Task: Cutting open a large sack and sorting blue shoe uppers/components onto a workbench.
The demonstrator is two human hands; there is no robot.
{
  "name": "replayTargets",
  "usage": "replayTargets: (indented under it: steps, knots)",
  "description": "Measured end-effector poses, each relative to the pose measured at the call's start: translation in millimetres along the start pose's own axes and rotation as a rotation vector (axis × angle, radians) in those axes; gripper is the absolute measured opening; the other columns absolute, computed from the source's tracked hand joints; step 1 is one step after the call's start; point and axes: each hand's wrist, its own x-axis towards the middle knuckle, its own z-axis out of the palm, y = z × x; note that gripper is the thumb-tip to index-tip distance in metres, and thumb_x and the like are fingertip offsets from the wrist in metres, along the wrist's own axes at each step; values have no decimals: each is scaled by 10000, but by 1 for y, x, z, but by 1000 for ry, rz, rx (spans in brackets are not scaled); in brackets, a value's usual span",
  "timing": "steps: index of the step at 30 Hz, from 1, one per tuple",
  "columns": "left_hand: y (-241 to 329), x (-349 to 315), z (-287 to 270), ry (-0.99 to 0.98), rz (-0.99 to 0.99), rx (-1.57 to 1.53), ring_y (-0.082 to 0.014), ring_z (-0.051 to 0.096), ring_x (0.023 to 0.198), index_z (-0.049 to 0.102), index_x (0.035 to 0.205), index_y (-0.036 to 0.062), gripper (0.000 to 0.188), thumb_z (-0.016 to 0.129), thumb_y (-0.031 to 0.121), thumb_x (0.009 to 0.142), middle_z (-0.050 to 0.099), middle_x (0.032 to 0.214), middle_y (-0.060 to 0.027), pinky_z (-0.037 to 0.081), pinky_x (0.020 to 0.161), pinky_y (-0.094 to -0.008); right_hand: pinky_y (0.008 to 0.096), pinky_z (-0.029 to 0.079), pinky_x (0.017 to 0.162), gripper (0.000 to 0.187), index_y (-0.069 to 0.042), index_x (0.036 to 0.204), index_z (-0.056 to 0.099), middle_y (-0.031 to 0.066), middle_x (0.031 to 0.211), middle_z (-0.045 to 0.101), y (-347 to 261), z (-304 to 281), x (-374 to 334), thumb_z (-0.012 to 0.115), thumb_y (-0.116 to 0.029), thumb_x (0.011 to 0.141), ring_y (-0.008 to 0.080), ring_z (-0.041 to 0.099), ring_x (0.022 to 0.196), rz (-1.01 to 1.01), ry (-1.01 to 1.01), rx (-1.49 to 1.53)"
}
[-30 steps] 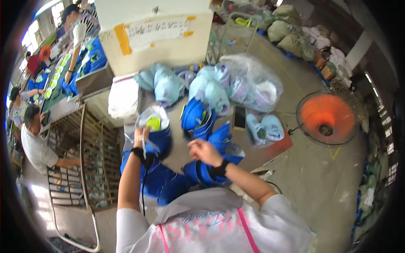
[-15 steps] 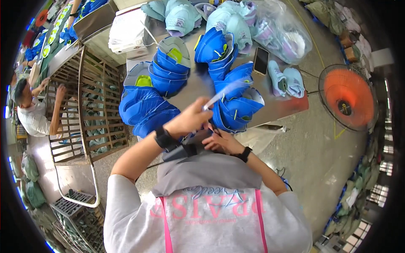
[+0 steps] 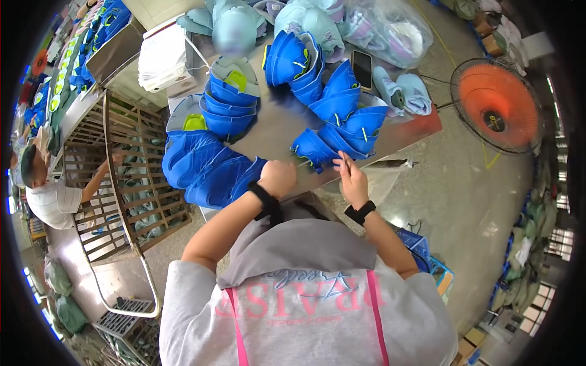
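Blue shoe uppers with lime tongues and linings lie nested in rows on the metal table [image 3: 268, 137]. My right hand [image 3: 353, 180] has its fingertips pinched at the near rim of a blue shoe upper [image 3: 312, 148], which lies at the near end of the right-hand row. My left hand [image 3: 279, 178] is closed in a fist at the table's front edge, beside the left row of shoe uppers [image 3: 204, 161]. Something thin seems to stick out from that fist toward the upper, but its kind is hidden. Farther back stands another stack of blue shoe uppers [image 3: 229, 104].
Pale aqua shoe uppers [image 3: 308, 27] and a clear plastic bag [image 3: 390, 33] lie at the back. A phone [image 3: 361, 69] and a pair of aqua uppers [image 3: 403, 91] are at right. An orange fan [image 3: 497, 110] stands beyond; a slatted rack [image 3: 131, 165] and another person [image 3: 52, 189] are left.
My hands have moved apart: the left lowered toward the left row, the right shifted right and up. A blue shoe upper now lies at the near end of the right row. The blurred whitish object is gone from view.
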Motion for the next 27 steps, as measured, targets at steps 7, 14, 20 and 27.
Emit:
replayTargets:
  steps: [7,14,20,27]
  knots:
    - [-40,5,-11,433,-188,-533,-275,599,588,590,723,30,208,558,234,737,623,683,-137,475,554,-374,294,475,698,282,3,1129,507,138,897,632,9,-2,1,426,-148,906,201,631,802,12,22,13]
    - [-78,9,-46,763,-382,-1469,-95,470,539,467,944,16,147,499,65,810,526,726,-48,369,459,-209,295,396,696,232,-37,1076,532,101,897,489,24,13,-22,422,-131,894,196,497,785,16,240,63]
    - [-120,81,-113,964,-143,-413,-343,535,965,436,1100,-37,503,636,259,747,554,1021,-207,415,839,-364,449,437,763,404,-168,1251,347,102,1170,406,46,6,-30,361,-396,918,260,470,1012,626,289,855]
    - [-170,191,-148,584,-432,-452,-351,546,1001,513,1100,-55,866,488,702,681,575,1014,-259,418,851,-380,638,245,925,506,-345,1364,157,60,1387,232,36,-6,10,351,-443,907,351,261,1248,819,343,1587]
